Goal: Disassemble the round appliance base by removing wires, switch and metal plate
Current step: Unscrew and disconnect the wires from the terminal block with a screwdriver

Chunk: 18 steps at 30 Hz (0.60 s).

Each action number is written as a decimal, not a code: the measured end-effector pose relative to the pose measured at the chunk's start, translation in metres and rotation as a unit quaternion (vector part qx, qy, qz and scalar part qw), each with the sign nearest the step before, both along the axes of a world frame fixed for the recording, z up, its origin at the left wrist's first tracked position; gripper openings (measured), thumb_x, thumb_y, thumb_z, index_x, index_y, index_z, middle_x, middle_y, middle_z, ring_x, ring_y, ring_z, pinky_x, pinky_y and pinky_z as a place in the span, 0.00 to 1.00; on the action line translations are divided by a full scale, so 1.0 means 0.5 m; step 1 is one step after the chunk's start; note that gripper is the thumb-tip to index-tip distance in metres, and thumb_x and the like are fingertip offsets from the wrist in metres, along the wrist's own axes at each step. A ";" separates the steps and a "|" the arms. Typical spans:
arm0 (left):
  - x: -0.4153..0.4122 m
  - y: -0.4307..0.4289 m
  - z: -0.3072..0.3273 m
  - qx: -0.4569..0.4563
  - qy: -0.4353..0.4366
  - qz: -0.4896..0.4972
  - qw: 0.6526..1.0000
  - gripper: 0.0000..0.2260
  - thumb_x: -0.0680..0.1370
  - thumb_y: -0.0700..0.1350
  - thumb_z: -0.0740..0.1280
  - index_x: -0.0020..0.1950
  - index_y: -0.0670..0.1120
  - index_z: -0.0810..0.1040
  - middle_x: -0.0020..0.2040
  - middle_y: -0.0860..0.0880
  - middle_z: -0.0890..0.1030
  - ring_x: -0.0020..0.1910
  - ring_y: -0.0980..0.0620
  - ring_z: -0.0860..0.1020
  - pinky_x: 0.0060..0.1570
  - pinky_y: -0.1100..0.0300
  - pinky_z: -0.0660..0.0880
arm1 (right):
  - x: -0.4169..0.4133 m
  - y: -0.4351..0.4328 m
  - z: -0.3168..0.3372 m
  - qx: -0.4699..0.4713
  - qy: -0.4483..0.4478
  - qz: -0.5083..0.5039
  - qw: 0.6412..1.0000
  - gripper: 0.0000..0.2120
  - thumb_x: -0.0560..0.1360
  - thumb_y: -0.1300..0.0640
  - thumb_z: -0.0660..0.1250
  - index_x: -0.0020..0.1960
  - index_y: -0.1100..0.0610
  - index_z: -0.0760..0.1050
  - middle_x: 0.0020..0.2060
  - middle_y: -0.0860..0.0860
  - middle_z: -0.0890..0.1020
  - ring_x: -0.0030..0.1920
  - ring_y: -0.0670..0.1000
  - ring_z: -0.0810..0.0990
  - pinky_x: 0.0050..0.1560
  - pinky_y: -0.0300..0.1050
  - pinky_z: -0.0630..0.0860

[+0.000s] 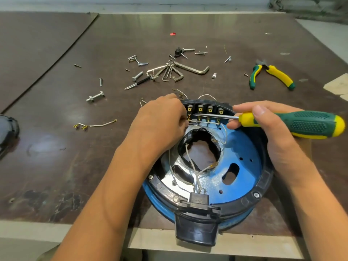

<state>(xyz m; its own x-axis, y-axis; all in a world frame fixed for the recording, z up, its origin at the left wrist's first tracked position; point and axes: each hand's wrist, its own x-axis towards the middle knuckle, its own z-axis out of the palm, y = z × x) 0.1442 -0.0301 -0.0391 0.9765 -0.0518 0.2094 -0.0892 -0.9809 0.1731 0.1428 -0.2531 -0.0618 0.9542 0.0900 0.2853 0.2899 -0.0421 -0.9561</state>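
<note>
The round blue appliance base (243,178) with a black rim lies open side up at the table's near edge. A black switch block (205,111) with several brass terminals sits at its far rim. White wires (199,172) run across a shiny metal plate (169,178) inside. My right hand (263,121) grips a green and yellow screwdriver (293,124) whose tip touches the leftmost terminal. My left hand (162,117) pinches a white wire at that same terminal; its fingertips are hidden.
Loose screws, bolts and a bunch of hex keys (169,71) lie scattered behind the base. Green and yellow pliers (271,76) rest at the far right. A removed white wire (94,125) lies to the left. A dark object (7,132) sits at the left edge.
</note>
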 end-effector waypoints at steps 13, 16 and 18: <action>0.001 0.002 0.000 0.009 0.003 0.002 1.000 0.08 0.80 0.51 0.66 0.54 0.55 0.84 0.55 0.53 0.77 0.51 0.45 0.78 0.41 0.56 0.66 | 0.014 0.016 0.038 -0.129 -0.070 0.097 0.984 0.13 0.81 0.58 0.59 0.47 0.57 0.83 0.36 0.53 0.86 0.42 0.52 0.85 0.47 0.36 0.81; 0.001 0.001 0.000 0.001 0.010 0.004 1.000 0.07 0.80 0.49 0.66 0.53 0.55 0.83 0.56 0.54 0.77 0.52 0.46 0.78 0.41 0.56 0.64 | 0.038 0.023 0.042 -0.155 -0.061 0.100 0.981 0.11 0.80 0.55 0.59 0.46 0.51 0.80 0.34 0.56 0.85 0.42 0.58 0.85 0.53 0.48 0.82; 0.001 0.001 0.002 -0.007 0.016 0.007 1.000 0.06 0.80 0.47 0.67 0.52 0.55 0.83 0.56 0.54 0.77 0.51 0.47 0.77 0.42 0.56 0.63 | 0.048 0.032 0.053 -0.141 -0.052 0.091 0.984 0.12 0.80 0.54 0.59 0.44 0.50 0.80 0.32 0.54 0.85 0.40 0.55 0.85 0.53 0.49 0.83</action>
<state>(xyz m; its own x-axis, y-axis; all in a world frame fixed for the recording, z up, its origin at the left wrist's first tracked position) 0.1445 -0.0295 -0.0382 0.9832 -0.0348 0.1794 -0.0691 -0.9796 0.1885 0.1668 -0.2371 -0.0355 0.8818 0.3461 0.3205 0.4136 -0.2406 -0.8781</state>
